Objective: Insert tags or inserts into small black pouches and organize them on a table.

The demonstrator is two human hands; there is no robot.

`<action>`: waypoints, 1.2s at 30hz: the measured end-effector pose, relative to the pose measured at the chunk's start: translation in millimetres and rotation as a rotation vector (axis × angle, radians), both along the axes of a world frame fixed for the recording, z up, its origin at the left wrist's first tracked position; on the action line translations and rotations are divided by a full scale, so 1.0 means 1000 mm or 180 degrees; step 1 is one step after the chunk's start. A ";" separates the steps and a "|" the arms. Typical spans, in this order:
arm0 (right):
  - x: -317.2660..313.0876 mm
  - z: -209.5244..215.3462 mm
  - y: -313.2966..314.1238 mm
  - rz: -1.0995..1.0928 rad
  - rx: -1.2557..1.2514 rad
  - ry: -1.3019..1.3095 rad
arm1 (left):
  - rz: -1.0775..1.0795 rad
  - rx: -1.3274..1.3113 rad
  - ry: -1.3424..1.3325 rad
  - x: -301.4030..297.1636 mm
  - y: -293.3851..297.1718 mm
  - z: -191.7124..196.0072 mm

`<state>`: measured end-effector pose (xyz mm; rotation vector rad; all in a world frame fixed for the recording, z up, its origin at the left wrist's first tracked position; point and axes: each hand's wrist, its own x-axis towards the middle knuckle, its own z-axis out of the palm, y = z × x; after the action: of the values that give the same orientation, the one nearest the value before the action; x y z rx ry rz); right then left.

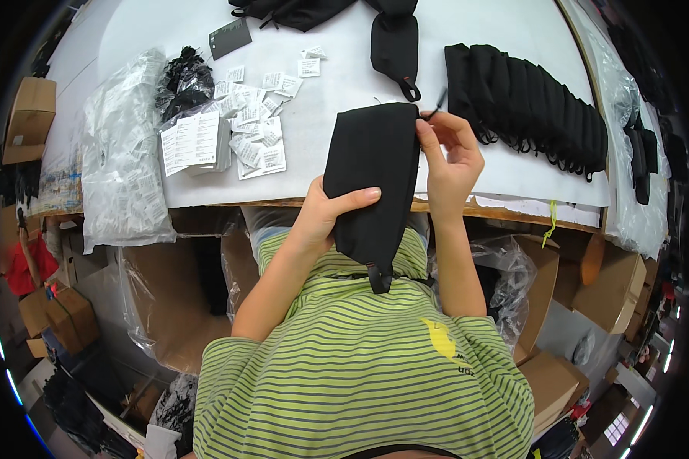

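Note:
A flat black fabric pouch [371,164] hangs over the table's front edge, its narrow end with a small loop pointing toward my body. My left hand [328,208] is closed on its left side, thumb lying across the cloth. At the pouch's upper right corner, my right hand [450,153] pinches the edge. A thin black cord [441,99] sticks up beside those fingertips; which part of the corner they grip is partly hidden. Just beyond lies another black pouch [395,47] with its loop toward me.
On the white table [314,153], a row of black pouches [528,107] overlaps at the right. Loose white labels [253,103], a stack of printed cards [195,144], black cords [184,80] and a clear plastic bag [126,153] lie left. Cardboard boxes [172,298] stand below.

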<state>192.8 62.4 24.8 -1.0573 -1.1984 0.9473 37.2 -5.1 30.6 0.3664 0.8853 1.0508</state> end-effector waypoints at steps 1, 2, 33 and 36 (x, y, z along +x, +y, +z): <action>0.001 -0.001 0.000 -0.0213 0.0311 -0.0497 | -0.0003 -0.0011 -0.0014 0.000 0.001 -0.001; 0.002 -0.001 0.000 -0.0204 0.0304 -0.0492 | -0.0007 -0.0024 -0.0028 0.000 0.001 -0.001; -0.001 0.045 -0.048 0.1461 0.1519 -0.3200 | 0.0922 -0.0203 -0.0923 -0.018 0.005 0.000; 0.008 0.031 -0.039 0.1175 0.1222 -0.2680 | 0.0441 -0.0016 -0.0758 -0.020 -0.004 0.002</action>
<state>201.0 23.3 56.0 -0.9518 -2.2283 0.4857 17.0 -9.6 32.4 0.1725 0.7066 1.1926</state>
